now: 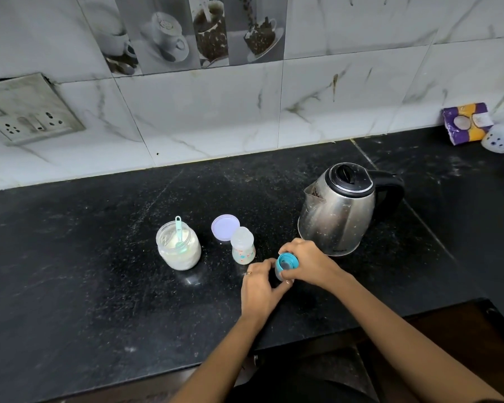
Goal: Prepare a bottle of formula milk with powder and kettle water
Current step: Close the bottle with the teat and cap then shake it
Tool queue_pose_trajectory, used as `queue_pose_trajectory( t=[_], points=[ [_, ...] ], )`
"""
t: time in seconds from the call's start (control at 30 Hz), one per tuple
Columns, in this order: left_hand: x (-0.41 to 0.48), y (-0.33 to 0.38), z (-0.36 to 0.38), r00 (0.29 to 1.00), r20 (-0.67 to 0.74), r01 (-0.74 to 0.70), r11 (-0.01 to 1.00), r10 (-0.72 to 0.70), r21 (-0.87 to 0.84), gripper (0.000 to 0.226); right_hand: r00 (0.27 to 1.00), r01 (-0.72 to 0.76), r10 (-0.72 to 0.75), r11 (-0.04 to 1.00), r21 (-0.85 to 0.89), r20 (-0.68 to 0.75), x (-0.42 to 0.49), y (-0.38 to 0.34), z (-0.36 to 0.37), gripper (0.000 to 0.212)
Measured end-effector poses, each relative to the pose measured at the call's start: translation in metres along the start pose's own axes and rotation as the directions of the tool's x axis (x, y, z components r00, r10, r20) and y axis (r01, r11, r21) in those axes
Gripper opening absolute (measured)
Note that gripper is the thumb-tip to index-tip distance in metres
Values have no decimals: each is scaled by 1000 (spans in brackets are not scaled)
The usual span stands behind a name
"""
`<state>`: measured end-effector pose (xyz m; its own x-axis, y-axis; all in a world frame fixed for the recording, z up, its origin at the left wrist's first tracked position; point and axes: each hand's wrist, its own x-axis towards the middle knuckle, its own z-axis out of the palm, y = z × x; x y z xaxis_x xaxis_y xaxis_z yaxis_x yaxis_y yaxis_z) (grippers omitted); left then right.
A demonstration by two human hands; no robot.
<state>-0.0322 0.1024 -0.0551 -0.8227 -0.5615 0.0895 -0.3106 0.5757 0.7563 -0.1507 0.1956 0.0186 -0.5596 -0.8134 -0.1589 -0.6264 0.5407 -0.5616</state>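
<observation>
A small clear baby bottle point(243, 249) stands open on the black counter point(99, 271), without its top. Just right of it, both hands hold the bottle's blue teat ring point(287, 261), which has a clear cap under it. My right hand point(307, 264) grips the ring from the right. My left hand point(259, 287) pinches the clear cap from the left. A glass jar of white powder point(178, 247) stands open at the left with a teal scoop point(178, 232) stuck in it. A steel kettle point(338, 209) with a black lid and handle stands behind my right hand, spout pointing left.
The jar's pale purple lid point(225, 228) lies flat behind the bottle. A purple and yellow packet point(467, 122) and a white container point(501, 139) sit at the far right by the tiled wall. A wall socket point(29, 112) is at the left. The counter's front edge runs below my forearms.
</observation>
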Motion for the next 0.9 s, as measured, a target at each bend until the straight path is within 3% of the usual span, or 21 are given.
queue_pose_trajectory(
  t=[0.23,0.3,0.37,0.4,0.47,0.57,0.6,0.63,0.7,0.8,0.9],
  points=[
    [7,-2,0,998,-34,-43,994,47,95,39,999,-32,31,999,-18,-23,2,-17,-20,34],
    [8,-4,0,999,-23,-31,996,33,80,44,993,-78,87,990,114,-76,4,-22,-29,36],
    [6,-7,-1,1000,-5,5,999,-5,47,55,960,-177,241,916,360,-142,9,-27,-34,35],
    [4,-9,-3,1000,-4,26,999,-26,25,62,933,-223,333,835,504,-138,12,-29,-35,34],
    [-2,-14,-9,998,-35,59,998,-59,-16,68,903,-270,430,548,792,11,21,-34,-34,27],
    [-8,-23,-24,982,-139,116,989,-129,-96,64,898,-326,314,7,945,307,34,-41,-38,15],
    [-8,-27,-29,970,-184,136,983,-158,-123,63,893,-354,268,-84,932,363,38,-42,-39,18],
    [-6,-30,-34,957,-223,154,977,-184,-145,62,889,-385,230,-93,918,396,42,-42,-39,20],
    [1,-37,-44,938,-263,182,965,-227,-187,63,899,-406,181,-2,914,399,52,-43,-36,20],
    [16,-41,-55,940,-227,199,949,-256,-244,70,956,-285,109,105,953,274,64,-48,-24,16],
    [30,-43,-60,958,-138,205,935,-253,-290,78,994,-109,26,379,919,108,70,-48,-12,28]
  ],
)
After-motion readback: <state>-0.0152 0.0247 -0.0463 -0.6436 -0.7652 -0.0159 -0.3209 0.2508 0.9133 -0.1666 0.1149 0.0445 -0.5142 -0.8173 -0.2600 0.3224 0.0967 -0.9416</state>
